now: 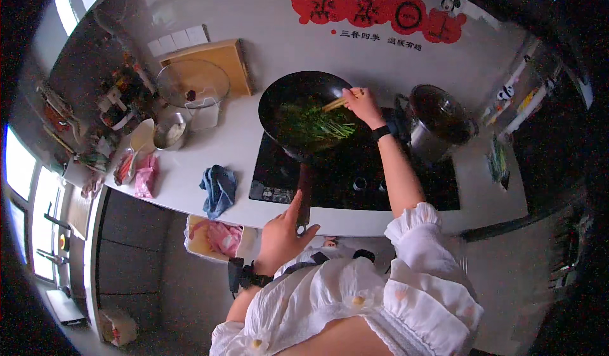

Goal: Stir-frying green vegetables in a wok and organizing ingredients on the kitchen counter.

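My right hand (364, 106) grips a pair of wooden chopsticks (336, 103), slanting into a black wok (304, 81). Green leafy vegetables (319, 123) with cut stems lie in the wok, near the chopstick tips. The wok sits on a black glass cooktop (342, 185). Its dark handle (305, 185) points towards me. At the handle's near end is my left hand (288, 230), index finger and thumb spread on either side of it. The index finger appears to touch the handle's left edge; the other fingers are partly hidden.
A steel pot (430, 135) with a glass lid stands right of the wok. On the counter's left lie a blue cloth (219, 189), a pink packet (145, 177) and a metal bowl (170, 135). A glass lid (192, 82) leans before a wooden board (240, 66). An open drawer or bin (200, 251) juts below the counter.
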Demonstrator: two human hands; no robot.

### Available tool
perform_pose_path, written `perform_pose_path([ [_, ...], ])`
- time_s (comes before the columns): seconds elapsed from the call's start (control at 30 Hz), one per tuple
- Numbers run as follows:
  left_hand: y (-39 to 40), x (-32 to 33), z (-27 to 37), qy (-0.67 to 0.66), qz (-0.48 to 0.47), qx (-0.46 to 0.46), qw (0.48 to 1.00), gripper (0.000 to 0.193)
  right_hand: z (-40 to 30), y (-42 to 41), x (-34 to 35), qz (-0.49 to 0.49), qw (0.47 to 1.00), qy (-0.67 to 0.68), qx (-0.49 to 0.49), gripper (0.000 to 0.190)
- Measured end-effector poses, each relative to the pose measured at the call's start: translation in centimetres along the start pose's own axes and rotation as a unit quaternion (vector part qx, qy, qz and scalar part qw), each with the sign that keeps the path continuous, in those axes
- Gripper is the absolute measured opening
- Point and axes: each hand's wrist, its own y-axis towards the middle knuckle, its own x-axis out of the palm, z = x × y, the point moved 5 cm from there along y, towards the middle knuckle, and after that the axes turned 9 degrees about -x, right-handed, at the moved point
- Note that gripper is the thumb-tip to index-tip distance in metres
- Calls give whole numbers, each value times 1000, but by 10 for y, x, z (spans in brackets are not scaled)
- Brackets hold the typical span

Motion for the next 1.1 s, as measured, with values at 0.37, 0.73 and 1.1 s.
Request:
perform_pose_path([
  [0.37,24,14,-26,-268,-77,-121,953,69,-61,-20,31,-103,966,231,55,24],
  [0.73,40,41,-26,-309,-2,57,949,77,9,-32,2,106,993,4,53,29],
  [1.1,77,-10,-172,149,340,-95,924,60,-48,-48,-30,22,986,135,100,32],
])
